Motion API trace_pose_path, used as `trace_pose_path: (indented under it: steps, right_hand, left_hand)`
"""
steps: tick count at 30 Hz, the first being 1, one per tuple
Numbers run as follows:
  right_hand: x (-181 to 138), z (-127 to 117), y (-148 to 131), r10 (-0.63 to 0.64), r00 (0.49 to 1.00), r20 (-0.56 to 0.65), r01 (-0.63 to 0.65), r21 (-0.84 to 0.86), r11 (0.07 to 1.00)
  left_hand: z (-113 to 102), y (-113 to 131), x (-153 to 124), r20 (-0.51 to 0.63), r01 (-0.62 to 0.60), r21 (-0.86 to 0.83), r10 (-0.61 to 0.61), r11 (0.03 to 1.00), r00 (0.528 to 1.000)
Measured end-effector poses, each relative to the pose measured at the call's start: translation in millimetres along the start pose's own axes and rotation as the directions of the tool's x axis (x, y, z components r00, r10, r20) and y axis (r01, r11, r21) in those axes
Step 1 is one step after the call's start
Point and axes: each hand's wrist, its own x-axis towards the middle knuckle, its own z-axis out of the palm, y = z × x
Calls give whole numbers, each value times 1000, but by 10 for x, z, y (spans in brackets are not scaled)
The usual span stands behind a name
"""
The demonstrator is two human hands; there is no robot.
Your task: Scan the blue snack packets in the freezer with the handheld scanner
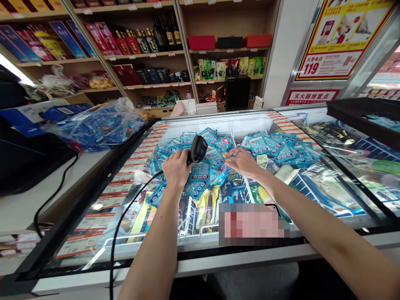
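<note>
My left hand (176, 170) is wrapped round the handle of a black barcode scanner (199, 149), whose head tilts over the blue packets. A black cable runs from it down past my left forearm. My right hand (241, 161), a ring on one finger, reaches over the packets with its fingers stretched out. Its fingertips are at a blue packet (223, 143) with a red and white mark; whether they touch it I cannot tell. Many flat blue packets (200, 171) lie in a loose pile on the glass freezer top, and a second pile (281, 146) spreads to the right.
Beneath the glass are wire baskets of wrapped ice creams (206, 204). A blurred-out pinkish object (253, 225) lies at the front edge. A clear plastic bag of blue packets (100, 125) stands left. Shelves of bottles and boxes (229, 42) rise behind; a black cloth-like item (359, 114) is at right.
</note>
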Motion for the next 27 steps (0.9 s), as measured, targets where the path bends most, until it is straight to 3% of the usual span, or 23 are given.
trace_pose_path:
  steps: [4, 7, 10, 17, 22, 27]
  right_hand:
    - [-28, 61, 65, 229, 967, -113, -230, 0, 973]
    - [-30, 125, 68, 305, 936, -176, -317, -43, 948]
    - [-29, 186, 114, 311, 935, -171, -324, -49, 945]
    - [1, 293, 340, 399, 907, -132, -376, 167, 911]
    - [12, 304, 292, 441, 882, -168, -419, 149, 896]
    - [20, 292, 291, 479, 869, -121, -460, 156, 874]
  left_hand:
    - [-1, 9, 6, 6, -20, -11, 20, 1000, 1000]
    - [-2, 22, 9, 17, -46, -18, 46, 999, 999]
    - [5, 32, 9, 17, -85, -22, 85, 996, 996]
    - [21, 35, 4, 7, -114, -34, 114, 993, 993]
    - [14, 52, 5, 32, -114, -40, 115, 993, 993]
    - [8, 67, 10, 48, -140, -34, 142, 990, 989]
